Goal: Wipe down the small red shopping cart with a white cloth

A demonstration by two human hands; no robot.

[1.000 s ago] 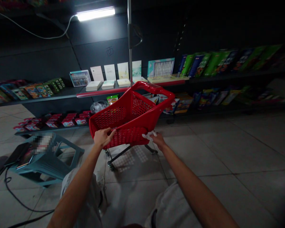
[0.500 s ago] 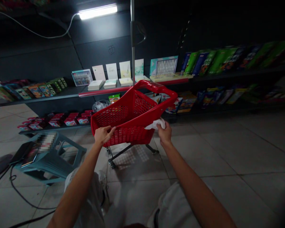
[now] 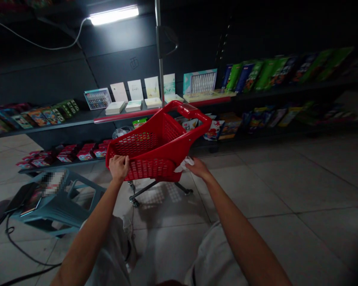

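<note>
A red plastic shopping cart (image 3: pixel 176 151) with perforated sides stands in front of me on small castors, its handle at the upper right. My left hand (image 3: pixel 119 167) grips the top rim of the cart's near side, close to its left end; the fingers fold over the edge. In my right hand (image 3: pixel 197 167) is a crumpled white tissue (image 3: pixel 183 164), held against the lower right part of the cart's near side. The fingertips are partly hidden behind the tissue.
A blue-grey plastic stool (image 3: pixel 59 202) with a dark device and cables is at the left. Behind the cart run dark shelves with a red edge strip (image 3: pixel 122 116), bearing books (image 3: pixel 134 105), boxes and green and blue packets (image 3: pixel 265 75). A lamp (image 3: pixel 115 15) glows above.
My right hand has moved the tissue left and slightly down along the cart's side. My left hand's fingers have closed over the rim. The view has shifted slightly.
</note>
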